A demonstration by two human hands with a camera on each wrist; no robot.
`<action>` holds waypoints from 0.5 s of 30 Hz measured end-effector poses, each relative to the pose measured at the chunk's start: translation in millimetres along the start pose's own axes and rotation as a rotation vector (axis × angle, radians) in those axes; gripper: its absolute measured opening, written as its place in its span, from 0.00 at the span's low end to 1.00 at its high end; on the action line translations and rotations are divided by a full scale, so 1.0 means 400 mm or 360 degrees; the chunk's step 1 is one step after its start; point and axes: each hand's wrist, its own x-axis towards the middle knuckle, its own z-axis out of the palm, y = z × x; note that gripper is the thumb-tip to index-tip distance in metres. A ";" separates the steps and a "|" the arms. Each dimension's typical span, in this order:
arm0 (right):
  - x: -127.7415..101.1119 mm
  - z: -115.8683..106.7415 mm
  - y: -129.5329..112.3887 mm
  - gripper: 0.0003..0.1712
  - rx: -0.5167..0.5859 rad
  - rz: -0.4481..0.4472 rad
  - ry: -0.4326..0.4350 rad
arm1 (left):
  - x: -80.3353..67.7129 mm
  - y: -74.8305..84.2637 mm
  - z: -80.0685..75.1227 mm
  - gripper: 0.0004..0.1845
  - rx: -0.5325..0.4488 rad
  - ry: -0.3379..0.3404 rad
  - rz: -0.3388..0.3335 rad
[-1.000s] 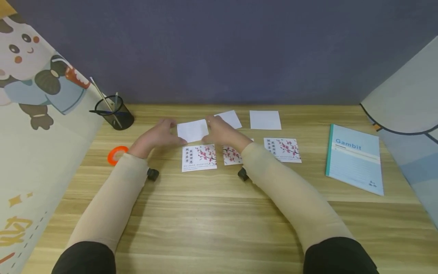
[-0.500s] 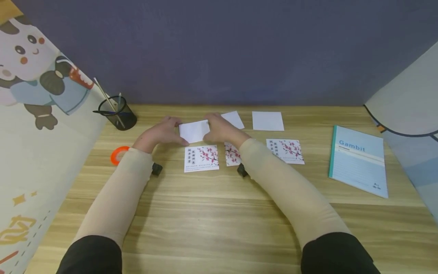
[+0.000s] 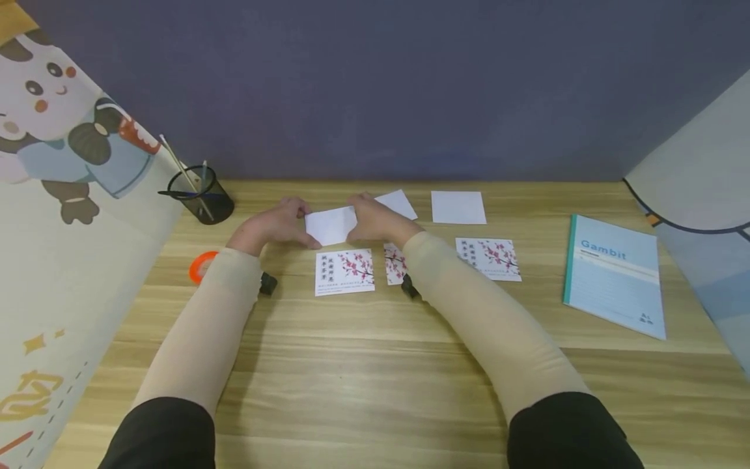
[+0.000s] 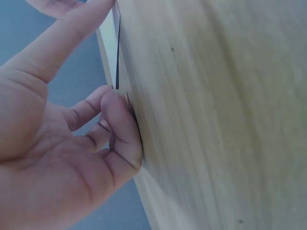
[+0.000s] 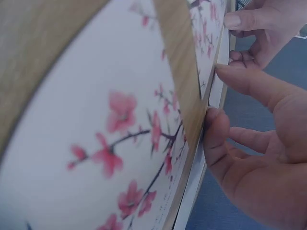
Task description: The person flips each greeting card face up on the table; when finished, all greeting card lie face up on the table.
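Between your two hands is the blank white card (image 3: 330, 225), toward the far edge of the desk (image 3: 340, 365) and just beyond the leftmost printed card (image 3: 344, 272), its long axis running hand to hand, right end slightly farther from you. Your left hand (image 3: 275, 223) and right hand (image 3: 377, 220) hold opposite ends, thumb and fingers at the corners, so neither looks nearer; whether the card sits fully flat is unclear.

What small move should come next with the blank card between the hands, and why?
With the left hand and right hand at opposite ends of the blank card, I'd probably ease its right end slightly toward the person. In the head view that end sits farther back than the left, while the rightmost back-row card lies nearly level; a small turn should straighten it.
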 end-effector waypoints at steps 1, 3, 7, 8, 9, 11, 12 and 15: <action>0.002 0.001 -0.001 0.56 -0.0003 -0.0005 -0.0010 | 0.000 -0.002 0.000 0.48 -0.0007 0.0000 -0.0004; 0.005 0.004 -0.001 0.56 -0.0007 -0.0008 -0.0029 | 0.000 -0.005 0.001 0.48 -0.0024 0.0000 -0.0010; 0.006 0.004 -0.002 0.57 -0.0020 0.0008 -0.0031 | 0.003 -0.009 0.007 0.50 -0.0077 0.0009 0.0005; 0.005 0.003 -0.002 0.58 -0.0024 0.0014 -0.0027 | 0.004 -0.010 0.008 0.51 -0.0095 0.0010 0.0011; 0.005 0.002 -0.002 0.58 -0.0027 0.0019 -0.0022 | 0.005 -0.010 0.009 0.51 -0.0115 0.0010 0.0017; 0.004 0.000 -0.002 0.58 -0.0033 0.0021 -0.0012 | 0.007 -0.012 0.011 0.51 -0.0167 0.0001 0.0021; 0.003 -0.001 -0.002 0.59 -0.0035 0.0024 -0.0009 | 0.007 -0.012 0.011 0.51 -0.0189 -0.0006 0.0021; 0.000 -0.003 -0.006 0.59 -0.0052 0.0031 -0.0003 | 0.005 -0.014 0.011 0.52 -0.0236 -0.0021 0.0030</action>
